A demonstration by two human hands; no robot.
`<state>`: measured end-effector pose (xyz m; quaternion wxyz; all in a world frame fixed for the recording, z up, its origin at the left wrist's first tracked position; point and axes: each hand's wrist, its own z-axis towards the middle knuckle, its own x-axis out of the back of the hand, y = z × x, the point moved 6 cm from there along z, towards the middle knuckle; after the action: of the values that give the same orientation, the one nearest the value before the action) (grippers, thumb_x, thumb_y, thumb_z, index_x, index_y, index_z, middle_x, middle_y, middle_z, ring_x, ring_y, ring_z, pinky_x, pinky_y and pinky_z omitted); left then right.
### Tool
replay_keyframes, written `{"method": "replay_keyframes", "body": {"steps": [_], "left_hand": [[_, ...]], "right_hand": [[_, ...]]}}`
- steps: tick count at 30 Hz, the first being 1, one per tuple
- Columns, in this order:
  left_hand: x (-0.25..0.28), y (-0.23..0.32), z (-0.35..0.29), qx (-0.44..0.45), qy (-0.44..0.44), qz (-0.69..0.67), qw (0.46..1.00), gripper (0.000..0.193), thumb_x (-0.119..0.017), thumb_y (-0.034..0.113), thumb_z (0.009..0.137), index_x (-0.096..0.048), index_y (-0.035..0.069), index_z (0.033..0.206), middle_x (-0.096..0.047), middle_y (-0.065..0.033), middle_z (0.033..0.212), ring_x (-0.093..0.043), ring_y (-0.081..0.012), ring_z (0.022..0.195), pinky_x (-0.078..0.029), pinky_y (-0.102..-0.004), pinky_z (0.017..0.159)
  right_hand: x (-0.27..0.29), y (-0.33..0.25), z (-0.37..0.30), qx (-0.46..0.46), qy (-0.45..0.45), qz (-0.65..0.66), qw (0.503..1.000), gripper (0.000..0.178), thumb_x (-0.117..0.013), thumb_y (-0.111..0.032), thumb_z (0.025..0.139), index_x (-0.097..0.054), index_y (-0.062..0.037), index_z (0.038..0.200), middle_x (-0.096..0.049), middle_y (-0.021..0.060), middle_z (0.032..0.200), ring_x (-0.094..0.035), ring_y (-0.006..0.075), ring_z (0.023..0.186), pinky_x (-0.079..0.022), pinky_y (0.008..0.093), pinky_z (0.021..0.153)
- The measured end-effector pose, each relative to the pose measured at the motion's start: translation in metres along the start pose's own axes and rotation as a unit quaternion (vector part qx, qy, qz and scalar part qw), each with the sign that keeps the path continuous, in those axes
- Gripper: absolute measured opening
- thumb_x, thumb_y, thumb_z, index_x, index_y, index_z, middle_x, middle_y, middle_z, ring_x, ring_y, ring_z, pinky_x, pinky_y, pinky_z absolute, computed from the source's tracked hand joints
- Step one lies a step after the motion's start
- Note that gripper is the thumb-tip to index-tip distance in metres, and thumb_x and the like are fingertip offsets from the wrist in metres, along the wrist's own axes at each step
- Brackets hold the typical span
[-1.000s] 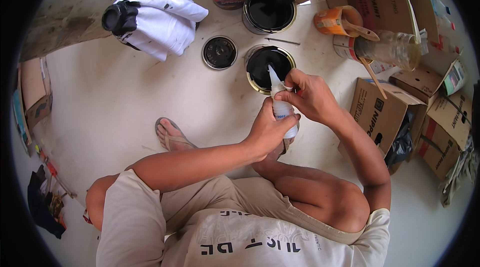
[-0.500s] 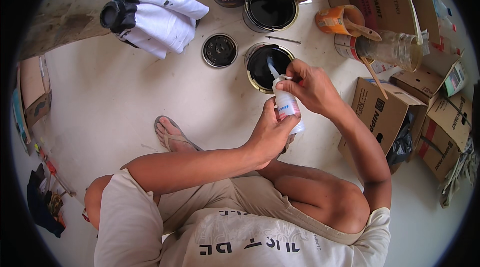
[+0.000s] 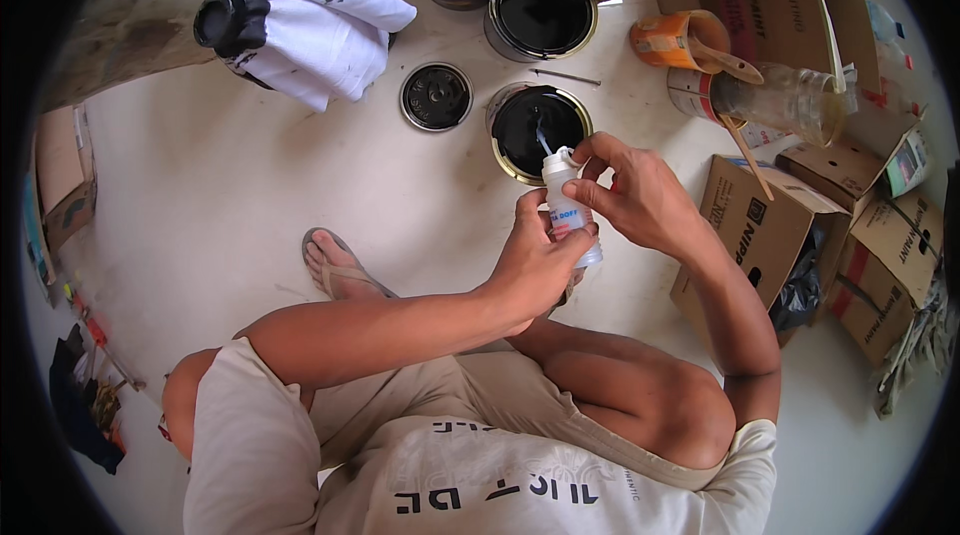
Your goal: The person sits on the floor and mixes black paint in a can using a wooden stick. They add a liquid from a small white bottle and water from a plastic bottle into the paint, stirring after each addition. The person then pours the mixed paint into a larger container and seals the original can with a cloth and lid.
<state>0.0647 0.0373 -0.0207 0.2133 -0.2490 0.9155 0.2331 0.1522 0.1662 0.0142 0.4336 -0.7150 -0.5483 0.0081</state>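
Note:
My left hand (image 3: pixel 540 255) is wrapped round a small translucent white squeeze bottle (image 3: pixel 566 220) with blue and red print. My right hand (image 3: pixel 630 185) has its thumb and forefinger at the bottle's white cap (image 3: pixel 560 163), which tilts toward an open can of black paint (image 3: pixel 530 130). A thin pale streak (image 3: pixel 543 142) reaches from the cap over the paint; whether it is liquid or a nozzle I cannot tell. Left of that can lies a round black lid (image 3: pixel 436 97).
Two more cans of black paint (image 3: pixel 540 15) stand behind, one with a paint-smeared board over it. An orange tub (image 3: pixel 665 40) with a brush, a clear jar (image 3: pixel 800 100) and cardboard boxes (image 3: pixel 745 225) are at right. A white cloth with black stains (image 3: pixel 320 30) is at back left.
The pale streak looks thinner and shorter. My right fingers have shifted slightly right and loosened around the cap, while the left hand keeps holding the bottle.

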Motion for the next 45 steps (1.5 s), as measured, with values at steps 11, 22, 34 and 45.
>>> {"method": "replay_keyframes", "body": {"steps": [11, 22, 34, 45], "left_hand": [[0.010, 0.003, 0.005, -0.030, 0.020, 0.045, 0.998, 0.084, -0.075, 0.028, 0.100, -0.015, -0.002, 0.151, -0.054, -0.0181, 0.126, -0.064, -0.0185, 0.109, -0.058, -0.0329, 0.083], [-0.008, 0.023, -0.024, -0.021, 0.005, 0.082, 0.996, 0.076, -0.063, 0.024, 0.108, -0.008, -0.002, 0.154, -0.048, -0.0212, 0.141, -0.063, -0.0240, 0.121, -0.053, -0.0377, 0.107], [0.051, 0.144, -0.174, 0.110, -0.170, 0.578, 0.791, 0.040, -0.059, 0.026, 0.106, -0.055, 0.003, 0.138, -0.063, -0.0178, 0.131, -0.062, -0.0306, 0.122, -0.048, -0.0412, 0.107], [0.059, 0.173, -0.205, -0.062, -0.162, 0.744, 0.646, 0.056, -0.073, 0.030, 0.092, -0.059, 0.004, 0.139, -0.061, -0.0161, 0.136, -0.060, -0.0324, 0.123, -0.046, -0.0433, 0.109]], "right_hand": [[-0.005, 0.017, -0.005, -0.042, -0.057, 0.102, 0.992, 0.054, -0.078, -0.038, 0.096, -0.059, -0.0022, 0.132, -0.076, 0.0154, 0.085, -0.072, 0.0232, 0.074, -0.053, 0.0381, 0.069], [-0.013, 0.021, 0.002, -0.117, -0.109, 0.229, 0.960, 0.057, -0.081, -0.030, 0.087, -0.056, -0.0010, 0.129, -0.074, 0.0151, 0.085, -0.069, 0.0143, 0.078, -0.052, 0.0311, 0.068], [-0.002, 0.027, 0.010, -0.111, -0.058, 0.173, 0.977, 0.064, -0.075, -0.034, 0.079, -0.058, -0.0011, 0.132, -0.074, 0.0191, 0.088, -0.072, 0.0252, 0.082, -0.055, 0.0358, 0.075], [0.009, -0.012, 0.022, -0.060, -0.082, -0.086, 0.991, 0.061, -0.072, -0.035, 0.076, -0.066, -0.0016, 0.127, -0.071, 0.0175, 0.080, -0.072, 0.0306, 0.075, -0.055, 0.0404, 0.074]]}}
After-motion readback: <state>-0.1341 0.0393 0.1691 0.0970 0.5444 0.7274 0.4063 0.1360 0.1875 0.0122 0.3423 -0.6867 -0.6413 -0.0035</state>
